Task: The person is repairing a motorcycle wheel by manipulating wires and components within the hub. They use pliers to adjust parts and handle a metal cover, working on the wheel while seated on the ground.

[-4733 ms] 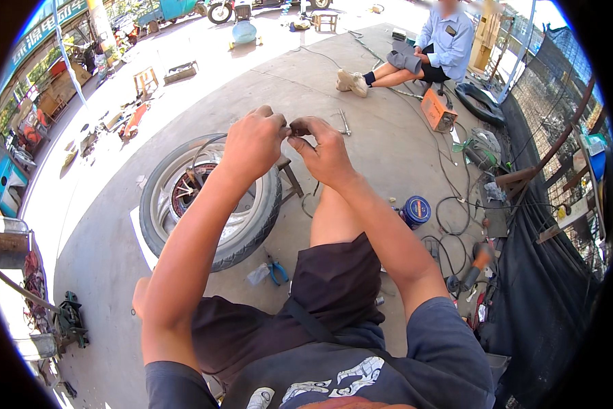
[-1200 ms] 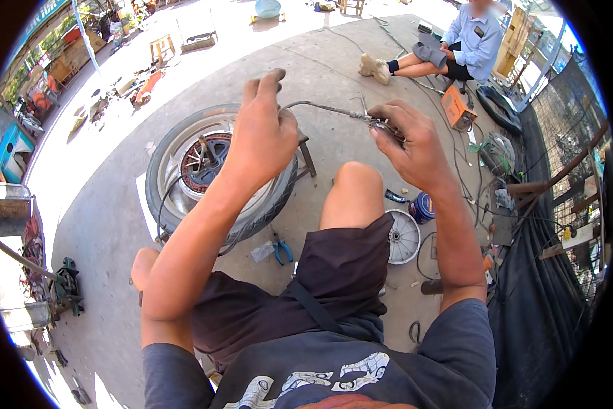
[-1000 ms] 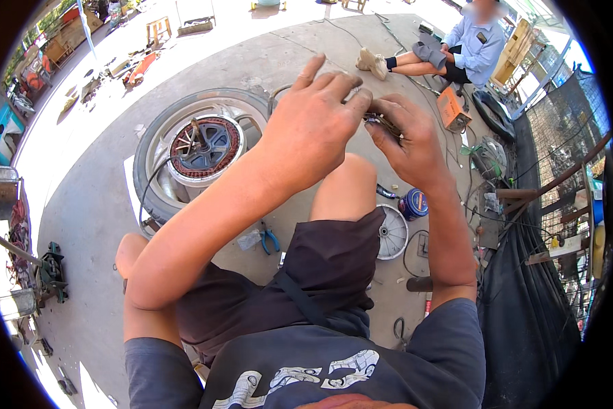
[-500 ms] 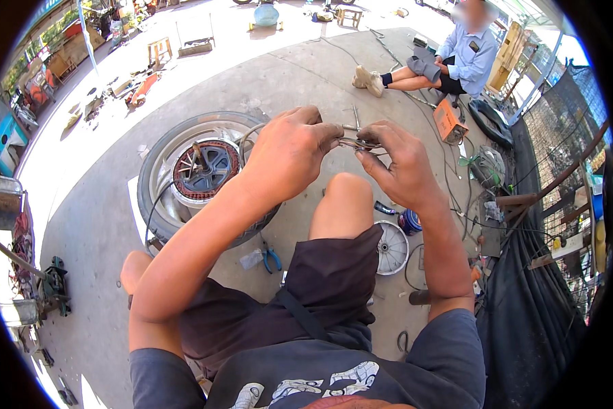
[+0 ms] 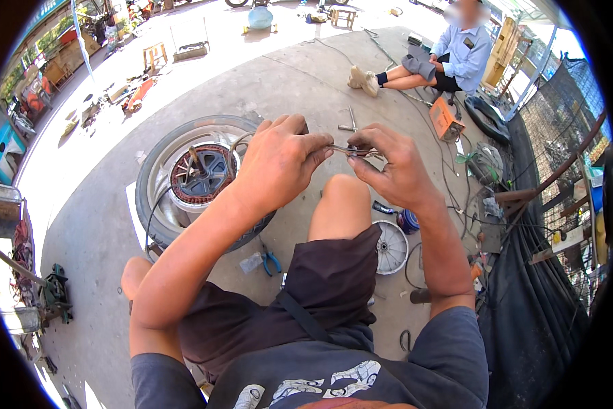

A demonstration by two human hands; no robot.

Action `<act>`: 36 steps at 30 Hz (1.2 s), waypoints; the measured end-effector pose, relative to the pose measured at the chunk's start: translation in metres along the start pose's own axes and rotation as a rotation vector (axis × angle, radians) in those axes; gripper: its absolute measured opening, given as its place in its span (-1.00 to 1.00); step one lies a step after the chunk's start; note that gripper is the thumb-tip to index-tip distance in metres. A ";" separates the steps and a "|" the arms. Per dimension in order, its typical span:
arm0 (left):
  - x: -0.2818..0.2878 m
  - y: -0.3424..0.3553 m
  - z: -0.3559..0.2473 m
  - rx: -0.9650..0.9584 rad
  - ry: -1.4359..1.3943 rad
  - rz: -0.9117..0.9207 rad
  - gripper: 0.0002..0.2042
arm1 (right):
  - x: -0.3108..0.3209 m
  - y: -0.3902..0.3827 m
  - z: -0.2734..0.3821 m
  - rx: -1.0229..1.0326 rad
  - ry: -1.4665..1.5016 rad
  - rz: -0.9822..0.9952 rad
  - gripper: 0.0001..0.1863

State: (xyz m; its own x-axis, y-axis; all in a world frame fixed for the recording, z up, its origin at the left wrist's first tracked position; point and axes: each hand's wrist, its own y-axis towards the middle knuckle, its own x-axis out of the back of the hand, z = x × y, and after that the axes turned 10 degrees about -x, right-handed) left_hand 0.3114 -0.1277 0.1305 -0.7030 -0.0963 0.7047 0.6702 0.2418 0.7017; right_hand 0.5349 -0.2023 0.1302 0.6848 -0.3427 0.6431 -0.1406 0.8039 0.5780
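Note:
Above my raised knee, both hands pinch a bundle of thin wires [image 5: 339,148]. My left hand [image 5: 278,160] grips one end between thumb and forefinger. My right hand [image 5: 394,163] has its fingertips closed on the wires a short way to the right, where loose ends stick out. Behind my left hand a cable [image 5: 240,141] runs toward a wheel lying flat, with a black tyre [image 5: 147,174] and a pale rim. At its centre, a motor core [image 5: 203,172] with reddish windings and a shaft shows. My left forearm covers part of the wheel.
Blue-handled pliers [image 5: 272,263] lie by the wheel. A round metal cover [image 5: 391,248] and a blue can [image 5: 407,221] stand right of my knee; a T-shaped tool [image 5: 348,127] lies beyond. Cables trail near an orange box [image 5: 446,118]. A seated person [image 5: 465,58] is at far right.
My left hand has moved slightly down and left, and more of the wires shows between my fingertips. My right hand has shifted slightly down and left, still pinching. The view has tilted a little.

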 end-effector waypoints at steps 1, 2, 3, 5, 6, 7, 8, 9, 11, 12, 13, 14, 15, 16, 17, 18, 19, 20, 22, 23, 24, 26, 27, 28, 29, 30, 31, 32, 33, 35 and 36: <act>-0.001 -0.001 0.001 0.001 0.017 -0.008 -0.83 | 0.000 0.001 0.001 0.002 0.004 0.005 -0.76; -0.003 -0.001 0.002 -0.002 0.029 -0.016 -0.85 | 0.001 0.001 0.000 0.000 0.005 0.010 -0.76; -0.004 -0.001 0.002 0.006 0.038 -0.012 -0.86 | 0.001 0.000 -0.001 -0.018 0.011 0.008 -0.76; -0.003 -0.003 0.005 0.020 0.058 -0.002 -0.88 | 0.000 -0.001 -0.005 -0.052 0.026 0.004 -0.76; -0.003 -0.004 0.006 0.023 0.066 -0.007 -0.88 | 0.000 -0.002 -0.005 -0.075 0.034 0.002 -0.76; -0.003 -0.005 0.007 0.026 0.075 -0.011 -0.89 | 0.002 -0.003 -0.005 -0.099 0.043 0.001 -0.75; -0.003 -0.005 0.008 0.026 0.087 -0.016 -0.89 | 0.003 -0.003 -0.005 -0.120 0.052 -0.004 -0.75; -0.002 -0.007 0.009 0.026 0.092 -0.015 -0.89 | 0.004 -0.004 -0.006 -0.149 0.072 -0.005 -0.75; -0.002 -0.010 0.010 0.026 0.100 -0.015 -0.90 | 0.005 -0.006 -0.009 -0.209 0.111 -0.008 -0.74; -0.002 -0.010 0.010 0.020 0.107 -0.014 -0.90 | 0.006 -0.007 -0.011 -0.221 0.110 -0.001 -0.74; -0.002 -0.011 0.011 0.014 0.114 -0.013 -0.90 | 0.007 -0.007 -0.013 -0.233 0.108 0.007 -0.74; -0.001 -0.011 0.012 0.009 0.123 -0.014 -0.90 | 0.007 -0.007 -0.014 -0.244 0.106 0.016 -0.74; -0.001 -0.012 0.012 0.005 0.134 -0.015 -0.90 | 0.006 -0.007 -0.014 -0.268 0.123 0.024 -0.75; 0.000 -0.012 0.013 0.001 0.145 -0.016 -0.90 | 0.006 -0.008 -0.014 -0.292 0.141 0.032 -0.75; 0.000 -0.012 0.014 -0.006 0.157 -0.019 -0.90 | 0.006 -0.008 -0.014 -0.314 0.157 0.038 -0.75; 0.001 -0.012 0.014 -0.003 0.162 -0.029 -0.90 | 0.007 -0.008 -0.016 -0.320 0.153 0.046 -0.75; 0.001 -0.014 0.014 0.000 0.167 -0.040 -0.90 | 0.007 -0.009 -0.019 -0.326 0.149 0.054 -0.76; 0.003 -0.015 0.014 0.004 0.173 -0.048 -0.90 | 0.008 -0.011 -0.021 -0.333 0.148 0.064 -0.76; 0.007 -0.015 0.018 0.018 0.174 -0.048 -0.90 | 0.008 -0.013 -0.025 -0.424 0.283 0.065 -0.77; 0.008 -0.016 0.019 0.026 0.173 -0.047 -0.90 | 0.008 -0.015 -0.028 -0.472 0.350 0.066 -0.77; 0.009 -0.018 0.020 0.030 0.172 -0.054 -0.90 | 0.009 -0.016 -0.030 -0.490 0.405 0.063 -0.77; 0.008 -0.019 0.022 0.035 0.168 -0.067 -0.89 | 0.009 -0.020 -0.035 -0.527 0.513 0.054 -0.76; 0.009 -0.020 0.023 0.053 0.156 -0.070 -0.89 | 0.009 -0.021 -0.039 -0.527 0.517 0.030 -0.75; 0.010 -0.020 0.023 0.070 0.144 -0.072 -0.89 | 0.009 -0.020 -0.046 -0.527 0.520 0.006 -0.73; 0.009 -0.020 0.023 0.087 0.127 -0.072 -0.88 | 0.009 -0.021 -0.053 -0.532 0.522 -0.020 -0.71; 0.009 -0.020 0.023 0.084 0.119 -0.078 -0.89 | 0.010 -0.024 -0.059 -0.560 0.489 -0.043 -0.70; 0.008 -0.020 0.025 0.079 0.110 -0.084 -0.89 | 0.012 -0.028 -0.067 -0.589 0.454 -0.066 -0.68; 0.007 -0.020 0.026 0.078 0.100 -0.085 -0.89 | 0.013 -0.033 -0.075 -0.621 0.423 -0.088 -0.66; 0.009 -0.022 0.025 0.075 0.091 -0.085 -0.89 | 0.012 -0.038 -0.083 -0.650 0.399 -0.100 -0.66; 0.015 -0.024 0.026 0.129 0.099 -0.051 -0.87 | 0.011 -0.051 -0.099 -0.715 0.352 -0.118 -0.64; 0.017 -0.024 0.028 0.160 0.091 -0.036 -0.86 | 0.013 -0.062 -0.103 -0.764 0.298 -0.110 -0.63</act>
State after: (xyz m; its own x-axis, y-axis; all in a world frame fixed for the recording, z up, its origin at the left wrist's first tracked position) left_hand 0.2766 -0.1078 0.1221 -0.6965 -0.1934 0.6911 0.5935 0.3862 0.7062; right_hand 0.6262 -0.2067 0.0513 0.8424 -0.3818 0.3802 0.3894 0.9191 0.0600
